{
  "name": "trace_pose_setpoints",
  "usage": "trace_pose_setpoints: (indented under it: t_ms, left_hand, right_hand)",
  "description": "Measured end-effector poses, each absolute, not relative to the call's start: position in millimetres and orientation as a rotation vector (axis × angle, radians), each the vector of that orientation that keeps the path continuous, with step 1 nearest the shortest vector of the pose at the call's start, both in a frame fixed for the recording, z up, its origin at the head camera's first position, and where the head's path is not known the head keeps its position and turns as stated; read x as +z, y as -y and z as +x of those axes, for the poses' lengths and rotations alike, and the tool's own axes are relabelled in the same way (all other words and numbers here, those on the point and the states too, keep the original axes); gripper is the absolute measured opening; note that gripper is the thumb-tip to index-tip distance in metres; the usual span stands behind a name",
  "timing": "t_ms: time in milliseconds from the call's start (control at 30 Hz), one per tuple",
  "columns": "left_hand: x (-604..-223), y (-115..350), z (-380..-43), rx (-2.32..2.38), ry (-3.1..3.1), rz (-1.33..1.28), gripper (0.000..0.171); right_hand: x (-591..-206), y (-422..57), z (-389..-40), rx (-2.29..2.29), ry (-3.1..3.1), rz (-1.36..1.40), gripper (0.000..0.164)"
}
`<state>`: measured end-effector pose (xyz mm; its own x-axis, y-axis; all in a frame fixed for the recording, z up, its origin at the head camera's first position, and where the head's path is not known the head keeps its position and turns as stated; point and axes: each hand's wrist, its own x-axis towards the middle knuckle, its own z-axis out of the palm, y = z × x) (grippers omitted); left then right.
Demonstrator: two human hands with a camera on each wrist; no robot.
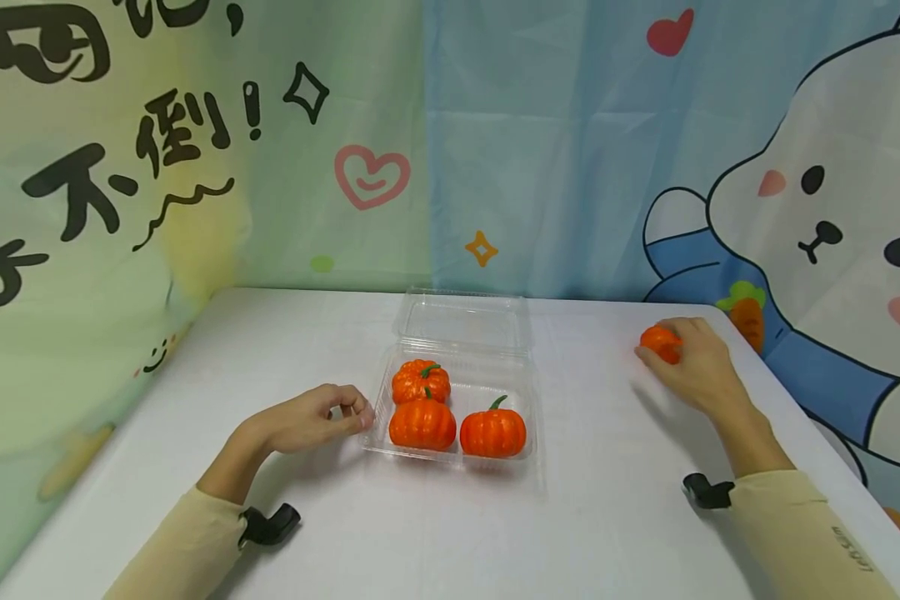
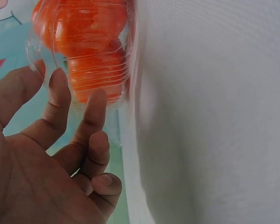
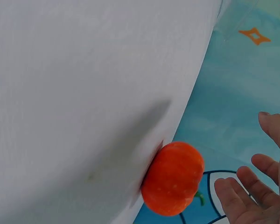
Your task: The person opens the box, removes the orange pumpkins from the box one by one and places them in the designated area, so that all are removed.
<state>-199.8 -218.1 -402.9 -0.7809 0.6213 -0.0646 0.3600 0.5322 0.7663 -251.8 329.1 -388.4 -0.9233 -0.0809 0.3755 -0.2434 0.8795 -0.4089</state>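
A clear plastic clamshell box (image 1: 461,379) lies with its lid (image 1: 461,321) folded back. Inside it are three small orange toy pumpkins: one at the back left (image 1: 431,383), one at the front left (image 1: 422,427) and one at the right (image 1: 492,432). At the box's left edge my left hand (image 1: 311,419) pinches the rim between thumb and index finger, the other fingers loosely bent. Far to the right, another toy pumpkin (image 3: 172,179) rests on the table. My right hand (image 1: 693,367) is beside it, its fingers (image 3: 266,165) spread and apart from it in the right wrist view.
The table (image 1: 600,517) has a white cover. A printed cloth (image 1: 540,150) with a cartoon animal hangs behind it and down both sides. Each sleeve carries a black strap piece (image 1: 270,525) near the wrist. The table's right edge runs close to my right hand.
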Motion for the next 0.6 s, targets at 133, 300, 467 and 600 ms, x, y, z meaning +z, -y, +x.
trace_pose_setpoints:
  t_ms: [133,300,467,600]
  left_hand:
    - [-402.6,217.9,-199.7,1.108,-2.445,0.817,0.013]
    - [-403.3,217.9,-199.1,1.111,-2.446,0.816,0.012]
    - [-403.4,217.5,-199.1,1.104,-2.459,0.814,0.012]
    - [-402.5,217.2,-198.9,1.098,-2.463,0.811,0.012]
  right_hand:
    - [-387.8,-320.8,-250.4,0.66,2.712,0.255,0.054]
    - [-388.8,-311.8,-249.0,0.659,2.729,0.289,0.056]
    - [-391.0,-304.9,-248.6,0.647,2.714,0.341,0.056]
    - [-391.5,-299.3,-246.4,0.68,2.719,0.36,0.057]
